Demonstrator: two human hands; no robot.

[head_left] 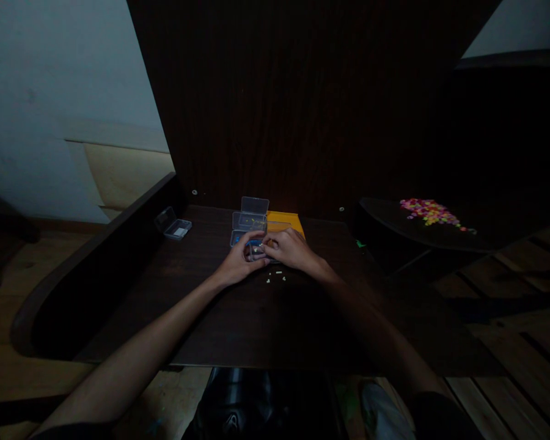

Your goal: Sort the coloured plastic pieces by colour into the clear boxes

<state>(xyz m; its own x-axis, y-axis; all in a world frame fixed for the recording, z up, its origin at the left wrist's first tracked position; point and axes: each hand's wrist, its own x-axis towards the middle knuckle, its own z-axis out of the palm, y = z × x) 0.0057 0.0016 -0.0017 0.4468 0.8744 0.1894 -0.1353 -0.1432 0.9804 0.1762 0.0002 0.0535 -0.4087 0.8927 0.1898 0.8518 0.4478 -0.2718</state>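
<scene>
My left hand (242, 261) curves its thumb and fingers around a small clear plastic box (256, 249) on the dark desk. Over the same box, my right hand (292, 247) is pinched closed at its right side; a tiny pale bit shows by the fingertips, too small to name. Just behind my hands stand more clear cases (249, 221) with raised lids, holding small blue and yellow bits. A yellow flat object (288, 216) lies partly under my right hand. Several tiny off-white pieces (278, 272) are scattered on the desk in front of my hands.
Another open clear box (179, 231) sits at the left, near the desk's raised side panel (96, 263). On a curved shelf (380, 214) at the right is a heap of pink, red and yellow small pieces (428, 212). A dark upright panel (302, 110) closes off the back.
</scene>
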